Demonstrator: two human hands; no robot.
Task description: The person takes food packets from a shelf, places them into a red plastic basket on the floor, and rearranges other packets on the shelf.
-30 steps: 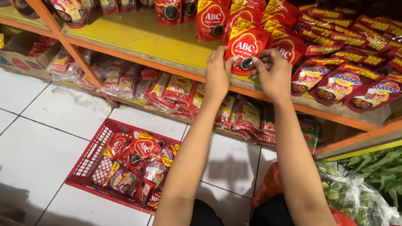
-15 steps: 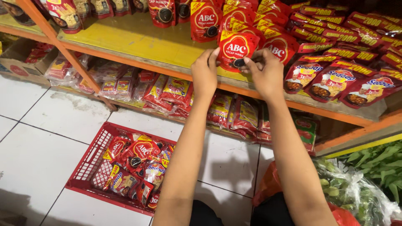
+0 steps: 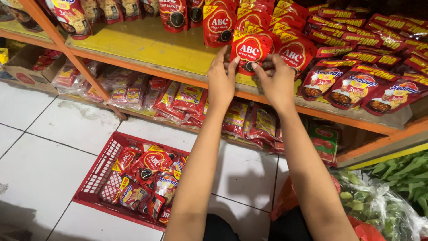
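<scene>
- Between the two hands, at the front edge of the yellow shelf [image 3: 147, 47], stands a red pouch [image 3: 250, 52] with a black cap, upright and leaning a little back against other pouches.
- Left hand [image 3: 221, 80] grips the pouch's left edge; its fingers [image 3: 221, 58] reach up along the side, thumb close to the cap.
- Right hand [image 3: 277, 80] pinches the pouch's lower right corner, fingertips [image 3: 258, 68] bent in beside the cap; both hands are closed on the same pouch, almost touching each other.
- Just right of the right hand, a second red pouch [image 3: 295, 54] of the same kind stands touching the held one.
- Behind the hands, more red pouches [image 3: 218, 24] stand in rows toward the back of the shelf.
- Further right of the right hand, flat sachets [image 3: 356, 87] with food pictures lie overlapped along the shelf edge.
- Under both hands, on the lower shelf, clear-wrapped packets [image 3: 187, 100] lie in loose piles.
- Below the left forearm, on the white tiled floor [image 3: 49, 134], sits a red crate [image 3: 100, 174] holding mixed red pouches and sachets.
- Below and right of the right arm, leafy greens [image 3: 401, 178] lie partly in clear plastic.
- Left of the left hand, the orange shelf post [image 3: 67, 49] slants down to the floor.
</scene>
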